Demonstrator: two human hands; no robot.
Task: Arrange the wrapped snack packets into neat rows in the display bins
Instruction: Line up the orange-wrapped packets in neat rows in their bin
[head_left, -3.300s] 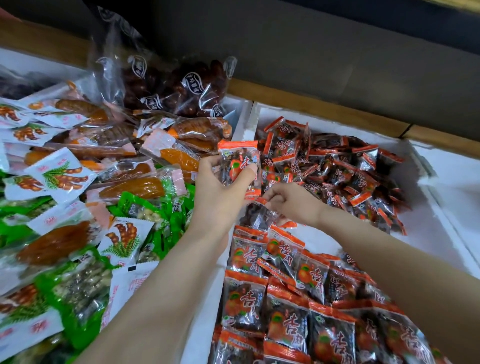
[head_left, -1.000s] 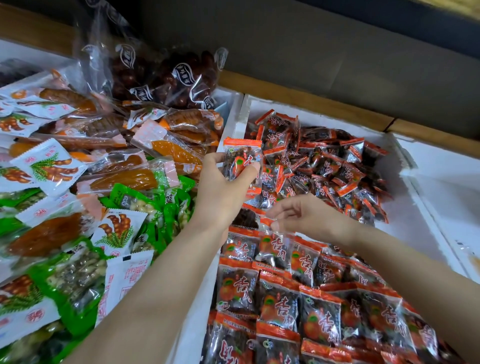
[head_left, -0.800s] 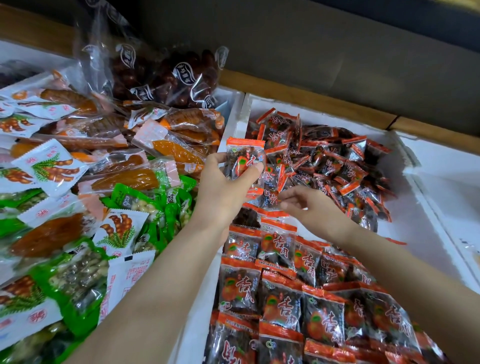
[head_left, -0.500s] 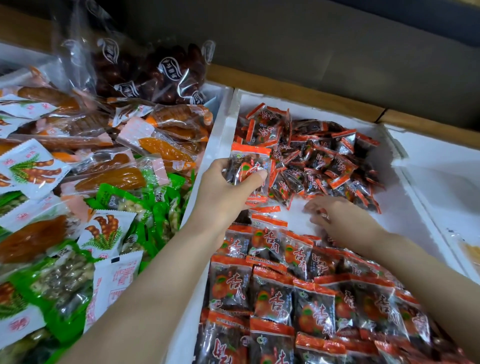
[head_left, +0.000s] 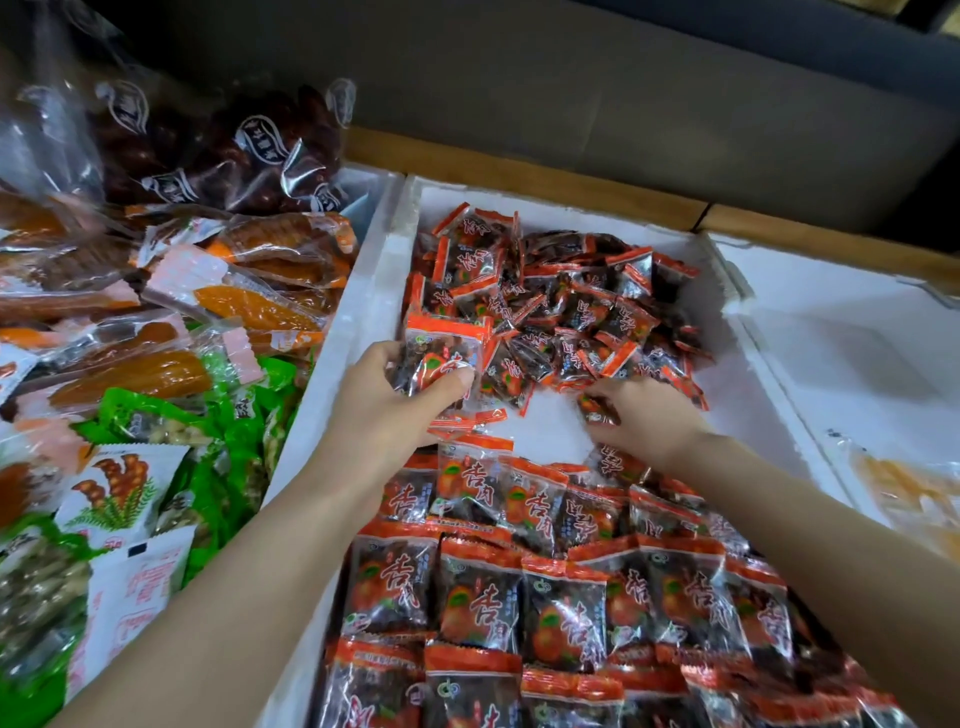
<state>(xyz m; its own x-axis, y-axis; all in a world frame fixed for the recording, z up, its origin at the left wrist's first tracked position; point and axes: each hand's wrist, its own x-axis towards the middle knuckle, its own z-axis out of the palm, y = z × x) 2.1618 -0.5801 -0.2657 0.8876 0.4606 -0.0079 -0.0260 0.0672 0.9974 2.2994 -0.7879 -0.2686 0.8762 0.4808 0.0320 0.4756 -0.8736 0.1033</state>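
A stack of packets is gripped in the left hand above the white bin, seemingly as stock for the near rows; one more packet is pinched by the right hand at the edge of the loose pile.

Small clear snack packets with orange-red top bands and dark fruit inside lie in a white foam display bin. The nearer ones lie flat in overlapping rows, bands away from the viewer. A jumbled heap fills the far end. The left hand holds a small upright stack. The right hand pinches one packet at the heap's near edge.
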